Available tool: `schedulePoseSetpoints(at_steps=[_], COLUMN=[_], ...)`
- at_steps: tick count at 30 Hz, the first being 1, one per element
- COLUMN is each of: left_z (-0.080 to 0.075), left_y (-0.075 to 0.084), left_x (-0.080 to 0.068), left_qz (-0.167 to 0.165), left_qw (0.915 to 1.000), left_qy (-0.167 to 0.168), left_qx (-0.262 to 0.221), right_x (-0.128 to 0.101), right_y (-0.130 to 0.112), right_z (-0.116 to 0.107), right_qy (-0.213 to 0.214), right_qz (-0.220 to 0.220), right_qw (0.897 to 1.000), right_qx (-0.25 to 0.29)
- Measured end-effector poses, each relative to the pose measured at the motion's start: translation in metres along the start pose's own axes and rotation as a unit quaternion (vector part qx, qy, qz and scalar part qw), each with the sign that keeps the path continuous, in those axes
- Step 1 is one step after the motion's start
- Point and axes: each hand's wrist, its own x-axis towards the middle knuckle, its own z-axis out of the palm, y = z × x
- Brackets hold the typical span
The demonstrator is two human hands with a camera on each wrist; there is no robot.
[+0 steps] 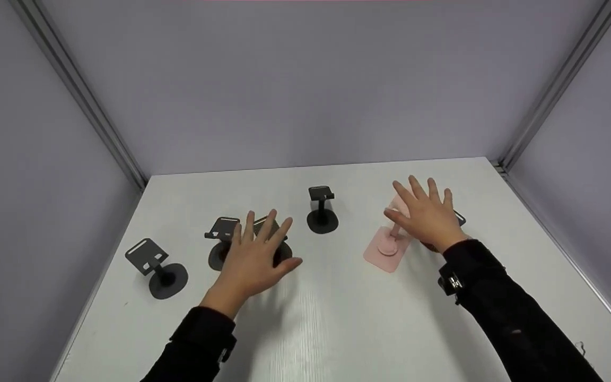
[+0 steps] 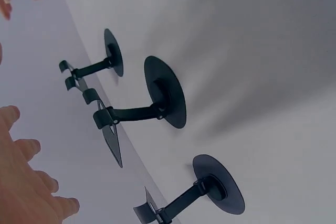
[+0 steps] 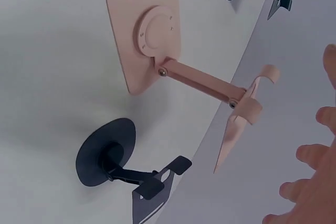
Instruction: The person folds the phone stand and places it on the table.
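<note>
My left hand (image 1: 252, 262) has its fingers spread, palm down, and overlaps two black phone stands in the head view. One of them, a stand (image 1: 283, 253), is partly hidden behind the fingers; the other, a stand (image 1: 223, 229), shows just left of them. My right hand (image 1: 428, 218), fingers also spread, covers part of a pink phone stand (image 1: 381, 249) with a squarish base. Under that same hand another black stand (image 3: 107, 156) is mostly hidden from the head camera, but the right wrist view shows it beside the pink stand (image 3: 144, 35). Neither hand grips anything.
At the far left of the white table (image 1: 337, 329) stands a black phone stand (image 1: 167, 281), tilted plate toward the left. Farther back, near the middle, is another black stand (image 1: 322, 220). Grey panels (image 1: 305, 85) enclose the table at the back and both sides.
</note>
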Motion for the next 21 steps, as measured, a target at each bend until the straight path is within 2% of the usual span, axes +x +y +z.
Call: schedulePoseSetpoints(at_steps=[8, 12, 16, 21], left_z=[0.012, 0.021, 0.034, 0.049], left_y=[0.019, 0.025, 0.026, 0.023], left_x=[-0.026, -0.036, -0.044, -0.053], left_qz=[0.083, 0.117, 0.130, 0.128], left_qw=[0.9964, 0.9929, 0.9904, 0.9878], left_qy=[-0.006, -0.021, -0.044, -0.083], left_qx=[-0.015, -0.012, -0.019, -0.030], right_x=[-0.012, -0.015, -0.018, -0.024], right_y=[0.019, 0.030, 0.044, 0.064], right_z=[-0.014, -0.017, -0.018, -0.016], right_qy=[0.011, 0.005, 0.006, 0.001], right_qz=[-0.001, 0.012, 0.021, 0.041], right_qw=[1.000, 1.000, 1.000, 0.999], right_qx=[0.001, 0.009, 0.015, 0.025])
